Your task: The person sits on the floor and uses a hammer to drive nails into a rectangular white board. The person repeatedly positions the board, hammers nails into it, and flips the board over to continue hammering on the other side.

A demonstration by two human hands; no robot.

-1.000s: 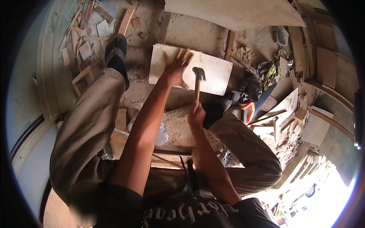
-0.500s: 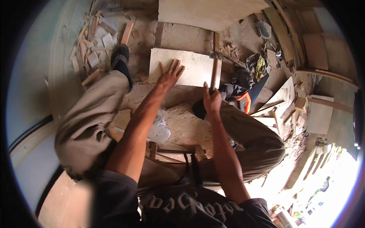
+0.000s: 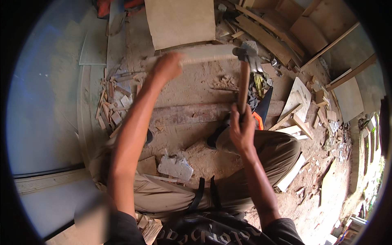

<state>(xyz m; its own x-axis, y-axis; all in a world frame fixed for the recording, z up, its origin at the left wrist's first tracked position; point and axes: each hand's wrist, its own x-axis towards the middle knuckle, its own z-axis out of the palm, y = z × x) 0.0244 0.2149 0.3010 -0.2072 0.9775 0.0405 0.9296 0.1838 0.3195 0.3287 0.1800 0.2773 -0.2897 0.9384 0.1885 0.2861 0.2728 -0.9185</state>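
Note:
My left hand (image 3: 168, 66), a little blurred, is closed on a pale wooden board (image 3: 208, 54) near its left end. The board is raised and tilted, with its long edge facing me. In my right hand (image 3: 243, 127) is a hammer (image 3: 244, 87), gripped low on its wooden handle. The dark hammer head points away from me and overlaps the board's right end; whether they touch I cannot tell.
A large plywood sheet (image 3: 179, 24) stands beyond the board. Wood offcuts (image 3: 116, 98) litter the left floor. An orange-handled saw (image 3: 259, 121) lies by my right knee, near leaning boards (image 3: 296, 100). A whitish slab (image 3: 175, 166) lies between my legs.
My left hand has gone from lying flat on the board to gripping it, and the board is lifted and tilted up. The hammer stays in my right hand. My view has shifted.

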